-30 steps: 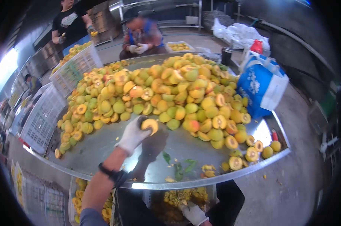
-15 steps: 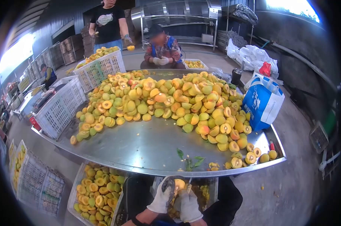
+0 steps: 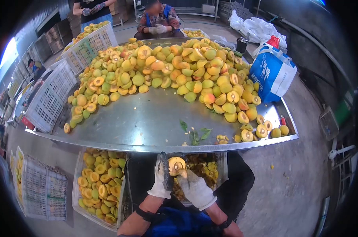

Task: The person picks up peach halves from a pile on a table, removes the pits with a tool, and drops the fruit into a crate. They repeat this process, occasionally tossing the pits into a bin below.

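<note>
Since one second ago, the left hand [image 3: 161, 179] has moved from above the metal table [image 3: 147, 114] to below its near edge. Its fingers grasp the halved fruit [image 3: 176, 164]. The right hand [image 3: 195, 190] is curled against the fruit; its grip contents cannot be determined. A crate [image 3: 96, 220] stands left of the left fingers.

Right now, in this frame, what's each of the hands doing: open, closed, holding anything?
Left hand: closed around a cut fruit.
Right hand: fingers curled close by that fruit; whether it grips anything cannot be told.
</note>
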Demonstrator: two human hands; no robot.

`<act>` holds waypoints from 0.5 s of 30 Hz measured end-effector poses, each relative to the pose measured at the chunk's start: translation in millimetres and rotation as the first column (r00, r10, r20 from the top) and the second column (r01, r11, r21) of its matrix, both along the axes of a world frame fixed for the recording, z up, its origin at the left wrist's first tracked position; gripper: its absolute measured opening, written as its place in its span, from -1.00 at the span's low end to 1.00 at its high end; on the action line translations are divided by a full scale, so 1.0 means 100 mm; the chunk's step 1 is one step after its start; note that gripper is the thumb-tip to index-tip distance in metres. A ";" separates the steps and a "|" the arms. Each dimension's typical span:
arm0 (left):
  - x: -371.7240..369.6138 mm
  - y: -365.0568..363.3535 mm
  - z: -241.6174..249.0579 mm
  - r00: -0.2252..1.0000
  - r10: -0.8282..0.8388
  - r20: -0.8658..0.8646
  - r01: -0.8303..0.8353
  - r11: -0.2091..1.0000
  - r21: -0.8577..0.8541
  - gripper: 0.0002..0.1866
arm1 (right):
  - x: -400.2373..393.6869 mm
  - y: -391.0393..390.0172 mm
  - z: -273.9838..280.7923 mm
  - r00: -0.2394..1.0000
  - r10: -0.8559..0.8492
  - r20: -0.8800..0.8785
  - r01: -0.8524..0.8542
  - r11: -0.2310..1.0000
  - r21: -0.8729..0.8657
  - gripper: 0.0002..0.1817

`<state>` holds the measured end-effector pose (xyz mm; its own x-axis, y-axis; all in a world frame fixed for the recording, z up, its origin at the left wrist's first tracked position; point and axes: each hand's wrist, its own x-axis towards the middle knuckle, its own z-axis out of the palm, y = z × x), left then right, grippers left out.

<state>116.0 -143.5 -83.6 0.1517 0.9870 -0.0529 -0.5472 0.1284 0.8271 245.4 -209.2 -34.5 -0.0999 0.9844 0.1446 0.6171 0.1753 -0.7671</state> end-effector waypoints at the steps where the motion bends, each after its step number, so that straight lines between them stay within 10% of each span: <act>1: 0.00 -0.01 0.00 0.994 0.022 -0.106 -0.018 0.999 0.043 -0.57 | -0.01 -0.01 0.01 1.000 0.004 0.012 -0.004 1.000 -0.003 -0.74; 9: 0.00 0.13 -0.04 0.999 -0.014 0.033 0.019 0.986 -0.165 -0.77 | -0.09 -0.02 -0.28 0.975 -0.043 -0.216 0.014 0.991 -0.136 -0.68; 15: 0.01 0.21 0.13 0.928 -0.138 -0.346 0.122 0.990 -0.067 -0.84 | -0.11 -0.06 -0.20 0.918 -0.212 -0.336 0.096 0.939 -0.330 -0.65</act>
